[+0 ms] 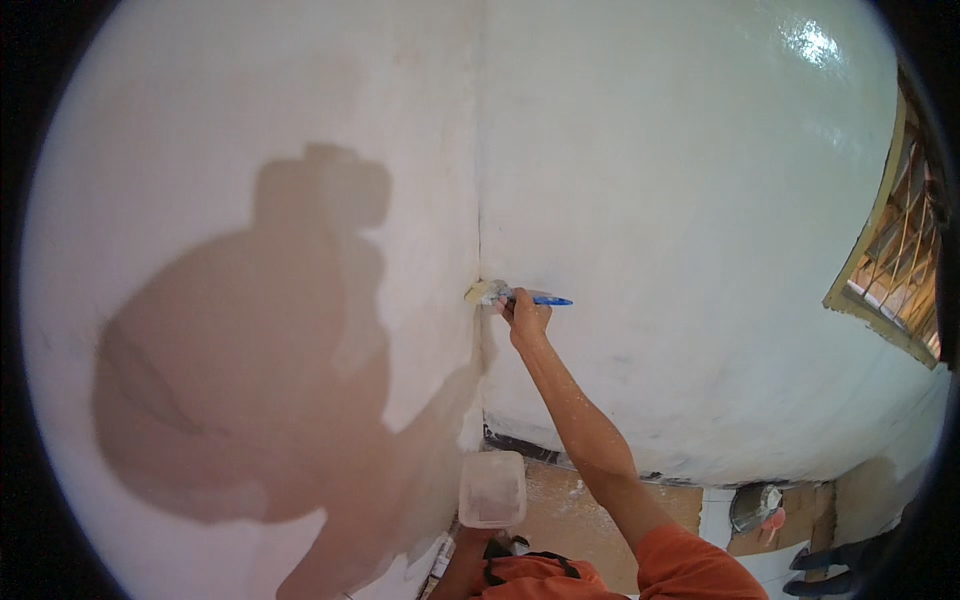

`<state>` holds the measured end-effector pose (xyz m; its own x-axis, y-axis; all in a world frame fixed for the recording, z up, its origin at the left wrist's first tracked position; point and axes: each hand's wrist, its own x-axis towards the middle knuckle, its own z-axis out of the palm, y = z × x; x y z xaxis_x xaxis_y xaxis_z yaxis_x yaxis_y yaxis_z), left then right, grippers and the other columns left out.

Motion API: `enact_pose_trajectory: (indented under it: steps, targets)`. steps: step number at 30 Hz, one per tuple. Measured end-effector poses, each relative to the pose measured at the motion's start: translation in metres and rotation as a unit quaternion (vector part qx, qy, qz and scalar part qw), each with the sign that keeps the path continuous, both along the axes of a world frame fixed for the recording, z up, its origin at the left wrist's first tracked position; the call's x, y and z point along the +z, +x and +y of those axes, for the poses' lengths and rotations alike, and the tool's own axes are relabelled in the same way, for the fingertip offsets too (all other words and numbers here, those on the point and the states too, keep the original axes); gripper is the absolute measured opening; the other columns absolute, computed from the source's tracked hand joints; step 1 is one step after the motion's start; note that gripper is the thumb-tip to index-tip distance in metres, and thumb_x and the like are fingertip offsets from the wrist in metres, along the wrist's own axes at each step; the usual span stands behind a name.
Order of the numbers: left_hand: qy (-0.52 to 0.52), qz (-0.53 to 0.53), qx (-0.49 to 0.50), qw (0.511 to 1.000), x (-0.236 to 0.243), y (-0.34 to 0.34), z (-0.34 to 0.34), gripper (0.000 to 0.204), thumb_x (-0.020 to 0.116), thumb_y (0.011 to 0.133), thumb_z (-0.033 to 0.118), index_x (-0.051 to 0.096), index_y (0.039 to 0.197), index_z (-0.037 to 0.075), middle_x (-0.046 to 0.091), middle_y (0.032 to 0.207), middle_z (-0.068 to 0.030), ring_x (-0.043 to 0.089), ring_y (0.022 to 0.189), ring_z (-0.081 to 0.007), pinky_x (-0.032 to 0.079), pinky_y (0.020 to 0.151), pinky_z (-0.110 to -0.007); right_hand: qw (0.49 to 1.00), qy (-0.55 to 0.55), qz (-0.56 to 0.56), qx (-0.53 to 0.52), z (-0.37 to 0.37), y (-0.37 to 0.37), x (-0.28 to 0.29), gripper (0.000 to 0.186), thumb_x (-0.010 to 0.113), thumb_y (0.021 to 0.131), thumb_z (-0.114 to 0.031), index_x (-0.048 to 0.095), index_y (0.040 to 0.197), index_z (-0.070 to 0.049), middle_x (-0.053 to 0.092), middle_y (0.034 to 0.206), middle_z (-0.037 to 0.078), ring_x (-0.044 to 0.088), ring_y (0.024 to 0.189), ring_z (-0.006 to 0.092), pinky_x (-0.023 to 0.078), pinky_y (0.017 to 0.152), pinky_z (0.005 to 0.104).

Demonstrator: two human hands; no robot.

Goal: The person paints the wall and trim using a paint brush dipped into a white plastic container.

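Note:
My right hand (pixel 525 315) is closed round a paintbrush (pixel 552 300) with a blue handle. Its pale, paint-coated bristles (pixel 482 292) touch the wall at the inside corner, and the handle points right. Low in the view, a translucent white plastic container (pixel 493 488) sits at the end of my left arm. My left hand (pixel 470 538) appears to hold it by the near side, its fingers hidden by the container. Both walls beside the corner are whitish, the right wall (pixel 650 220) glossier and marked with grey smudges near its foot.
A barred window (pixel 900 260) opens in the wall at far right. Brown sheeting (pixel 570 510) covers part of the white-tiled floor. A dark round pan (pixel 752 507) and a pink object (pixel 773 522) lie at lower right, near dark shapes. My shadow spreads across the left wall (pixel 150 150).

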<state>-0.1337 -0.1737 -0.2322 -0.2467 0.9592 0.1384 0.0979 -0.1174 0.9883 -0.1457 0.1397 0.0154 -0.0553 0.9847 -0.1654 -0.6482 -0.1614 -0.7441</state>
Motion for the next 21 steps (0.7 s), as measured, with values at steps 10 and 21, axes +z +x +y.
enact_pose_trajectory:
  steps: [10, 21]
  targets:
    - [-0.015, -0.023, -0.007, 1.0, 0.002, -0.001, -0.011, 0.058, 0.044, 0.1, 0.041, 0.032, 0.147, 0.011, 0.047, 0.139, -0.0126, 0.052, 0.122, -0.0278, 0.049, 0.097, -0.045, 0.955, 0.219, 0.197, 0.044, 0.014, -0.012, 0.245, 0.005, 0.056, 0.086, 0.003, 0.053, 0.083, 0.003, 0.055, 0.077, 0.008, 0.056, 0.063, 0.0195, 0.056, 0.06, 0.0326]
    - [-0.014, -0.054, -0.016, 0.998, 0.009, 0.0, -0.013, 0.058, 0.044, 0.099, 0.043, 0.033, 0.147, 0.011, 0.048, 0.139, -0.013, 0.052, 0.122, -0.0283, 0.049, 0.096, -0.045, 0.993, 0.089, -0.071, -0.005, -0.006, 0.01, -0.041, 0.001, 0.055, 0.083, 0.0, 0.055, 0.082, 0.001, 0.059, 0.075, 0.007, 0.058, 0.059, 0.017, 0.052, 0.054, 0.0304]
